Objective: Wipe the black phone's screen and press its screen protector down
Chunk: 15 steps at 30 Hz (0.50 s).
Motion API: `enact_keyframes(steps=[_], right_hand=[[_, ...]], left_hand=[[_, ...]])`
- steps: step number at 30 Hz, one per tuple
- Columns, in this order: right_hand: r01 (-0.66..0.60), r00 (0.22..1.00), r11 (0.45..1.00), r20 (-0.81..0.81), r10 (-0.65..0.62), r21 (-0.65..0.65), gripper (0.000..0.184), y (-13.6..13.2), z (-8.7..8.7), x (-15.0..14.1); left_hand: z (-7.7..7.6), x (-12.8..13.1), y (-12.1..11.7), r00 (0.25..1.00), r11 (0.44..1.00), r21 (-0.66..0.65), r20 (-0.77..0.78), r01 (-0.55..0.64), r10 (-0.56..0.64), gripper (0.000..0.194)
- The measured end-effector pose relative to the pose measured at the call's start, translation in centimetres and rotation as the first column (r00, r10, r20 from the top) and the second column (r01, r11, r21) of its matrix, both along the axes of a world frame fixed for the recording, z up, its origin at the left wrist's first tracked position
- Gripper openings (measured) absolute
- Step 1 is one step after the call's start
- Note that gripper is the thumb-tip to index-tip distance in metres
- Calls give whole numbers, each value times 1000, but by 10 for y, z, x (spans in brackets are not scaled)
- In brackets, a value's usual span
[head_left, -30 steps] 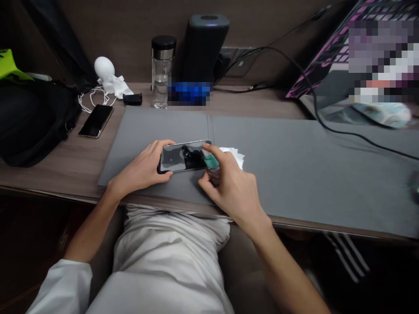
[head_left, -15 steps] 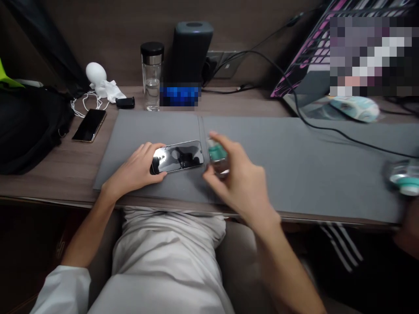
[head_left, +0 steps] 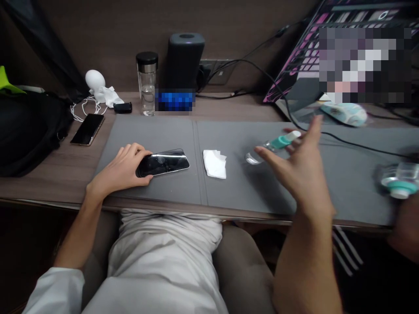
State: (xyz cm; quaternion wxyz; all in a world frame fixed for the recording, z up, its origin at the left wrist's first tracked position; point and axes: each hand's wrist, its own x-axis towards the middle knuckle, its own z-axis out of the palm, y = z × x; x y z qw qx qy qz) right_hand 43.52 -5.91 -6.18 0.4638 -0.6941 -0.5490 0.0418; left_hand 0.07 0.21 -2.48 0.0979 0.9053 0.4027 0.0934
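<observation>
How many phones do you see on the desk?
2. One phone is in the left hand on the gray mat; the other phone lies beside the black bag. More might be hidden.

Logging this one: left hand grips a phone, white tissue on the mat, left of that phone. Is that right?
Not quite: the head view shows the tissue right of the phone. The left hand does grip the phone, and the tissue is on the mat.
</observation>
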Motion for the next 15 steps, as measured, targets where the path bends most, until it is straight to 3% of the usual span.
enact_keyframes(steps=[2,5,6,8,9,12,15], right_hand=[[47,990,965,117,-80,260,104,-13,16,-17],[-77,959,854,273,-77,514,50,-30,39,-53],[-151,936,884,351,-16,443,44,-34,43,-63],[-285,849,949,496,183,138,36,-38,44,-77],[-304,803,952,529,273,-30,36,-38,41,-80],[-285,730,899,533,428,-333,39,-34,26,-75],[-309,704,855,505,500,-416,30,-27,16,-69]], left_hand=[[-1,-1,1,1000,1000,-19,9,-8,8,72],[0,-1,1,999,1000,-15,42,-9,10,86],[0,-2,1,998,1000,-12,58,-7,7,85],[2,-3,1,996,1000,-9,89,-9,10,80],[2,-3,2,994,1000,-9,104,-16,17,77],[3,-4,3,989,999,-27,141,-37,40,71],[2,-4,4,984,998,-51,173,-41,49,69]])
